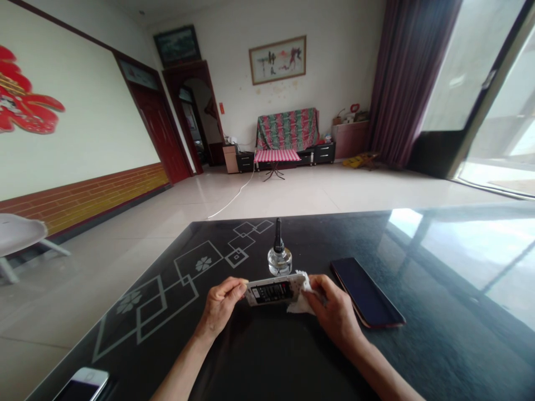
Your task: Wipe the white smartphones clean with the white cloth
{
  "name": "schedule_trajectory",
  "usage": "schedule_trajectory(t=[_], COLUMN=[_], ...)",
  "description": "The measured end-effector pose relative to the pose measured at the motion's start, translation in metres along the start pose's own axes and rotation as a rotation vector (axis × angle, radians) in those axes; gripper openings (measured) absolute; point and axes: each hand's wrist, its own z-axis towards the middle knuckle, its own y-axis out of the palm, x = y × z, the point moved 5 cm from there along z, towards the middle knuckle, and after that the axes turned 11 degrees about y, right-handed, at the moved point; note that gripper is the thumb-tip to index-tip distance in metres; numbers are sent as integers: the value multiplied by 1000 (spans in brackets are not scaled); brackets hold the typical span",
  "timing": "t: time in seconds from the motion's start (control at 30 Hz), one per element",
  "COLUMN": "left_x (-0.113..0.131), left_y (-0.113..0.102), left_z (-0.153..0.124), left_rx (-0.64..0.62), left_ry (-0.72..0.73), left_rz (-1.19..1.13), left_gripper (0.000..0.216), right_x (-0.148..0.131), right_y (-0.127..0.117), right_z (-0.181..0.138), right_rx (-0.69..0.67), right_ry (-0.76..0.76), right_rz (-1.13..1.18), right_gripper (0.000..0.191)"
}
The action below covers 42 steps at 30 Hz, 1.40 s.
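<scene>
An opened phone (273,292), its black battery showing in a pale frame, is held up on edge above the dark table. My left hand (223,303) pinches its left end between thumb and fingers. At the right end, my right hand (332,306) is closed on a crumpled white tissue (301,303), which wraps round the phone's edge. Just behind the phone stands a clear glass bottle (280,260) with a black pointed top. A dark-screened phone in a case (368,292) lies to the right of my right hand.
The glossy black table (251,356) has grey square and flower patterns on its left. A white phone (83,384) lies at the near left corner. Beyond the table are a white chair (23,236) and a small table with a pink-striped cover (277,156).
</scene>
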Motion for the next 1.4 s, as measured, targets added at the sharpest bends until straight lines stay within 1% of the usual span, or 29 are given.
schedule_trajectory(t=[0.13, 0.27, 0.33, 0.47, 0.57, 0.7, 0.9, 1.03, 1.2, 1.4], left_x=[2, 2, 3, 6, 8, 5, -3, -1, -1, -1], left_y=[0, 0, 0, 1, 1, 1, 3, 4, 4, 5], left_z=[0, 0, 0, 0, 0, 0, -1, -1, -3, -4], left_rx=[-8, -5, -3, -2, 7, 19, -7, -13, -30, -32], left_ry=[19, 21, 23, 30, 28, 23, 60, 107, 142, 170], left_rz=[28, 28, 31, 44, 50, 34, 34, 47, 117, 148], left_gripper=[23, 23, 24, 23, 23, 25, 26, 26, 26, 24], right_x=[2, 4, 3, -1, -1, 3, 2, 4, 12, 14], right_y=[-1, 1, 2, 3, 4, 5, 2, 3, 6, 7], right_z=[2, 1, 1, -1, -2, -1, 2, 2, 1, 1], right_rx=[-58, -76, -51, 28, 32, -8, -40, -56, -85, -93], right_ry=[66, 70, 45, -26, -35, 19, 77, 98, 166, 180], right_rz=[93, 182, 166, 63, 27, 29, 31, 33, 50, 124], right_gripper=[18, 18, 16, 15, 16, 16, 21, 24, 25, 27])
